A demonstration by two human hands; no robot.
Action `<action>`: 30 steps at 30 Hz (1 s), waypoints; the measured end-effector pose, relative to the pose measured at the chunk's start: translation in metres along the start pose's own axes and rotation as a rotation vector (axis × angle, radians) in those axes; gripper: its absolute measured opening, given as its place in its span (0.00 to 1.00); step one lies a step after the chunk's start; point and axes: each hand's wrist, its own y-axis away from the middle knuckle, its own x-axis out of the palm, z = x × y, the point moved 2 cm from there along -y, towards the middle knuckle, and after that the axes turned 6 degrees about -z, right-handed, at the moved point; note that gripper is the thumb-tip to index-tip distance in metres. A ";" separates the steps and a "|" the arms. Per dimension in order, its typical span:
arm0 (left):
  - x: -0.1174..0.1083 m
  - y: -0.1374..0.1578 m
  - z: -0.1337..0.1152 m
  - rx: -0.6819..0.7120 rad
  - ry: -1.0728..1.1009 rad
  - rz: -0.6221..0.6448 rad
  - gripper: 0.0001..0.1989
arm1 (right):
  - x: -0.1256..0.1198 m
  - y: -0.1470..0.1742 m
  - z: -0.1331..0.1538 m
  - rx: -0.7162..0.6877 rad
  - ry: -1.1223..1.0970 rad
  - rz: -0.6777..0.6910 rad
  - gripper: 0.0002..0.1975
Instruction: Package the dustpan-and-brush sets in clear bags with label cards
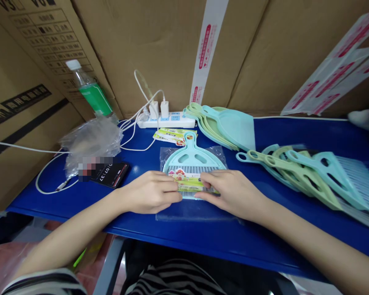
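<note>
A light blue dustpan (189, 157) lies at the middle of the table, its handle pointing away from me, with grey-blue brush bristles (199, 169) across it. Over the bristles is a printed label card (187, 177) with red mushrooms on green and yellow. My left hand (153, 191) is closed at the card's left end, fingers curled. At its right end, my right hand (233, 192) pinches the card between bent fingers and thumb. Clear plastic bag film (197, 213) shows around the dustpan; whether the dustpan is inside it or on top, I cannot tell.
Several dustpans (238, 125) are stacked behind, and several brushes (307, 172) lie at right. More label cards (172, 135) sit by the power strip (184, 120). At left are cables, crumpled plastic bags (92, 137), a phone (112, 174) and a bottle (94, 96). Cardboard (160, 49) walls the back.
</note>
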 end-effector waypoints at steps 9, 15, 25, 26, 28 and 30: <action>0.002 0.001 0.002 -0.086 0.185 0.110 0.10 | -0.001 -0.001 0.000 0.010 -0.015 0.005 0.15; 0.003 0.002 0.002 -0.142 0.180 0.154 0.12 | -0.003 -0.001 0.000 0.048 -0.063 0.067 0.15; 0.002 0.002 0.003 -0.206 0.258 0.218 0.10 | -0.012 0.000 -0.006 0.015 -0.215 0.152 0.11; 0.002 0.002 0.003 -0.200 0.253 0.221 0.10 | -0.013 0.000 -0.007 0.005 -0.237 0.164 0.09; 0.002 0.001 0.002 -0.189 0.252 0.227 0.11 | -0.014 0.001 -0.009 -0.011 -0.267 0.175 0.06; 0.001 0.001 0.002 -0.188 0.266 0.229 0.10 | -0.014 0.001 -0.009 -0.017 -0.282 0.169 0.06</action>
